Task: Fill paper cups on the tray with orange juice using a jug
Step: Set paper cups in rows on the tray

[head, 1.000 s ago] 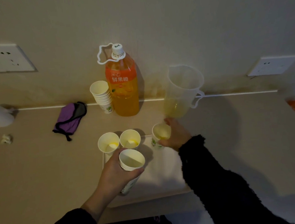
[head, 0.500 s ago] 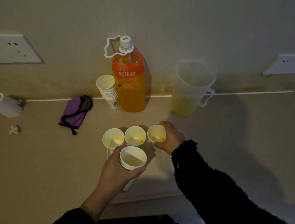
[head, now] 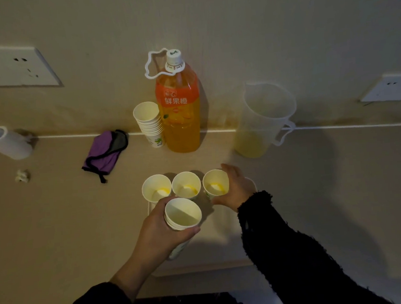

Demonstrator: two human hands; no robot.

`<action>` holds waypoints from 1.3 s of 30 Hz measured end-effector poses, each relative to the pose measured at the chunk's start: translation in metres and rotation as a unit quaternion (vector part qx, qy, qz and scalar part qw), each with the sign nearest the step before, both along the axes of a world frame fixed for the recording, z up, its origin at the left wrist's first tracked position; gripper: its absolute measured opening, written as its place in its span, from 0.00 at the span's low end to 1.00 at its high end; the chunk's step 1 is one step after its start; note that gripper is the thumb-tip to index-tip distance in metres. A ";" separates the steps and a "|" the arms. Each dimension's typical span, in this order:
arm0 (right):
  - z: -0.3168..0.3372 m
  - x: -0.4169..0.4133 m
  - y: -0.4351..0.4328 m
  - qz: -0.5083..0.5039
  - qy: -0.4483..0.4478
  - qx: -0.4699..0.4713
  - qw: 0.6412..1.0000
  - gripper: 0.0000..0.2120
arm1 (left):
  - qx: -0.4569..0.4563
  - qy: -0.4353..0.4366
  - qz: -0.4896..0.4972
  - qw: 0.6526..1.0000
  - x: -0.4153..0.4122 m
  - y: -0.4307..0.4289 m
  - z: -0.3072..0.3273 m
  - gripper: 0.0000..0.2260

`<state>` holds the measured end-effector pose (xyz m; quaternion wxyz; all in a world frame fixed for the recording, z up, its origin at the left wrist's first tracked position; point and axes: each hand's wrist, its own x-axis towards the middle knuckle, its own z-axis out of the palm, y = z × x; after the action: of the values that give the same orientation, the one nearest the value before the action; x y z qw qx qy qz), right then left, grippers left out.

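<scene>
view from above of a beige counter in dim light. a white tray point(head: 227, 236) lies at the centre, with three paper cups in a row along its far edge: left cup point(head: 156, 187), middle cup point(head: 186, 185) and right cup point(head: 216, 183). each holds only a little orange juice at the bottom.

the right hand point(head: 236, 189) is curled round the right cup from its 3 o'clock side. the left hand point(head: 160, 231) grips a short nested stack of empty cups point(head: 183, 213), tilted, above the tray's near half. the clear jug point(head: 264, 122) stands unheld at 1 o'clock from the tray, with a shallow pool of juice in it. a capped orange juice bottle point(head: 179, 110) stands at 12 o'clock, with a taller cup stack point(head: 149, 123) touching it at its 9 o'clock side.

risks, as a judgement: the cups are light and nearly empty, so a nudge from either hand could tip one and spill juice on the tray. the row is crowded, so pouring later may splash a neighbouring cup.

compared with a second ago, the right cup has been slid toward 9 o'clock, from near the jug's base to just beside the middle cup. the left hand's hold looks unchanged.
</scene>
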<state>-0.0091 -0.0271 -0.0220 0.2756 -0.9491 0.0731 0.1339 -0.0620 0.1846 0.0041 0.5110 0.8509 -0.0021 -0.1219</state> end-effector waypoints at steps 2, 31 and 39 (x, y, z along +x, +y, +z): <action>0.003 -0.001 -0.001 -0.016 0.001 0.013 1.000 0.51 | -0.002 -0.003 -0.007 1.000 0.001 -0.001 0.000 0.33; 0.073 -0.031 0.000 -0.126 0.027 0.265 0.955 0.07 | -0.041 -0.029 -0.111 0.993 0.009 -0.044 0.014 0.31; 0.084 -0.045 0.011 0.033 -0.001 0.284 0.958 0.23 | -0.046 -0.042 -0.084 0.994 0.011 -0.045 0.017 0.23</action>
<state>-0.0545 -0.0162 0.0622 0.5290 -0.8338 0.0003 0.1577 -0.0512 0.1395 0.0215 0.5373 0.8274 -0.1008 -0.1288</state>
